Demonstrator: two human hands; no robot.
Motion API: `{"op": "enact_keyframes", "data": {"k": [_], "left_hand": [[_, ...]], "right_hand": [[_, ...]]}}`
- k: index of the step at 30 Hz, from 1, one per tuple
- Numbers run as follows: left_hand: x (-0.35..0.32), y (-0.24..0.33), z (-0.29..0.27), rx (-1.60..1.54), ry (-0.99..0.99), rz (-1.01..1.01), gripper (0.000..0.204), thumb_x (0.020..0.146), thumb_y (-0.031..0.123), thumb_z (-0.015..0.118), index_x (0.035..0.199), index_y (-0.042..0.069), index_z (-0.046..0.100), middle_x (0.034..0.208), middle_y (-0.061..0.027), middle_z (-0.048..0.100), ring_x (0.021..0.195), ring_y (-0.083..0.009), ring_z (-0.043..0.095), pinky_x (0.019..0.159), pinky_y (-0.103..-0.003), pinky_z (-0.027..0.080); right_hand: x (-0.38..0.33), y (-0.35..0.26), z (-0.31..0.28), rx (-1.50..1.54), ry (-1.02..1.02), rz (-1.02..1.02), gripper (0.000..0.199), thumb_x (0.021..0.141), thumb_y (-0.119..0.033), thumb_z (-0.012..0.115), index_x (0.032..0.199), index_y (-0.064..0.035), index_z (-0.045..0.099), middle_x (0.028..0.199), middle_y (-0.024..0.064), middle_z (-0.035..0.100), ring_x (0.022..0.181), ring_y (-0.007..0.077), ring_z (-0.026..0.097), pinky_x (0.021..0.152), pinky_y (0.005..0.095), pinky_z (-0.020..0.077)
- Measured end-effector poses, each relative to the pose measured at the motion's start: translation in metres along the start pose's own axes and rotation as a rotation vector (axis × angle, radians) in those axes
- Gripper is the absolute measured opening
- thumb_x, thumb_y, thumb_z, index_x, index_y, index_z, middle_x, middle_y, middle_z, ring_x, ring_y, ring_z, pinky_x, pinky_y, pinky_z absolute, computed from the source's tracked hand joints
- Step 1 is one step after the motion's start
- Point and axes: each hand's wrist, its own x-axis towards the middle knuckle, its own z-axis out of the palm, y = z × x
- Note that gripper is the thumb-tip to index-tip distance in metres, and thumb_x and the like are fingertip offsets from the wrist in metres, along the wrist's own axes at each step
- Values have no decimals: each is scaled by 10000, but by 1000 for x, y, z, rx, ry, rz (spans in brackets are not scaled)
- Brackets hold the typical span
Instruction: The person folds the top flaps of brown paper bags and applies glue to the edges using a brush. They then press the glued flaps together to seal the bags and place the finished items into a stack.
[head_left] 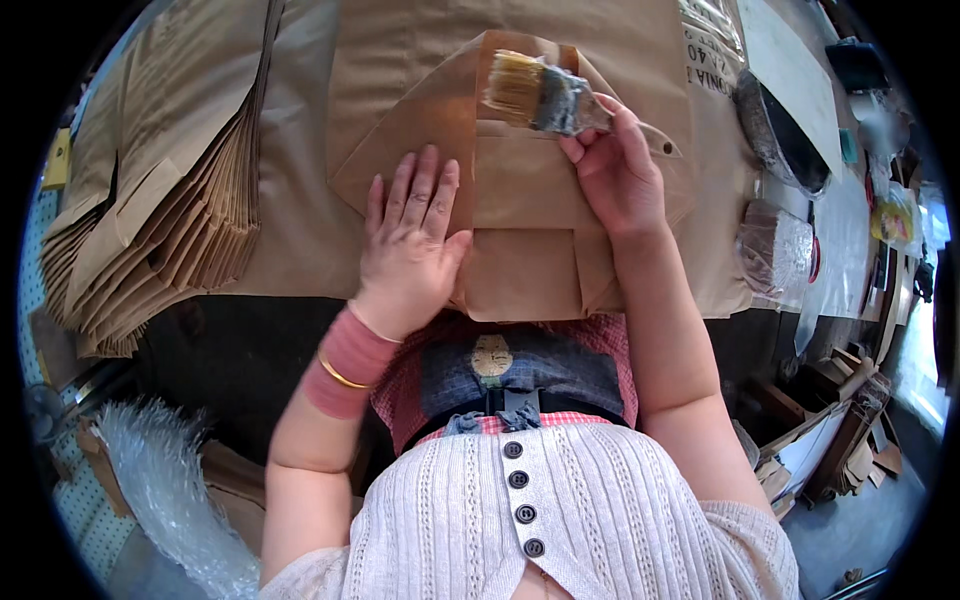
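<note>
Left hand flat, fingers apart, pins paper bag to bench | right hand clamped on paintbrush, bristles on flap

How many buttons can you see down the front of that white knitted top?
4. The buttons run in one column down the placket of the white knitted top, from just under the dark belt to the picture's lower edge. More may be hidden below the frame.

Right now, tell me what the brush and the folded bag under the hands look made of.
Brush: pale straw-coloured bristles, likely natural or synthetic fibre; dull grey, smeared band, probably metal; light handle, seemingly wood.
Folded bag: matte brown kraft-type paper, with sharp creases and flat folded flaps.
</note>
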Motion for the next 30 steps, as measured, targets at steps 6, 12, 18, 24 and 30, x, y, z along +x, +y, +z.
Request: {"op": "enact_keyframes", "data": {"k": [6,12,18,24,30], "left_hand": [[37,-35,-4,104,26,192,607,904,297,520,1441,60,364,1505,-160,327,1397,-293,299,1168,-425,183],[34,-36,1,202,21,198,697,905,375,507,1477,49,278,1512,-226,270,1404,-373,250,1168,-465,156],[36,-32,1,244,30,200,720,914,432,488,1484,54,261,1511,-218,278,1402,-363,260,1167,-461,158],[37,-33,1,326,57,196,705,904,489,503,1441,54,365,1472,-203,362,1388,-335,300,1164,-451,180],[49,-59,-7,-194,70,288,522,916,342,543,1309,0,528,1370,-207,498,1342,-329,397,1136,-411,282]], "right_hand": [[-74,-1,38,-231,212,303,216,942,-171,586,1121,-54,617,1085,87,655,985,171,608,853,347,488],[-100,-73,107,-1784,-453,-269,206,738,-54,711,938,-19,678,897,80,661,778,222,651,681,304,539],[-112,-57,110,-2074,-741,-32,310,702,-117,657,995,-21,621,926,74,610,841,235,631,667,323,550],[-130,-37,99,-1809,-701,-115,254,733,-74,722,971,-12,662,935,103,645,727,245,653,606,337,546],[-78,-24,126,-1375,-552,-165,241,728,-57,758,958,-34,688,895,121,663,752,284,657,636,340,539]]}}
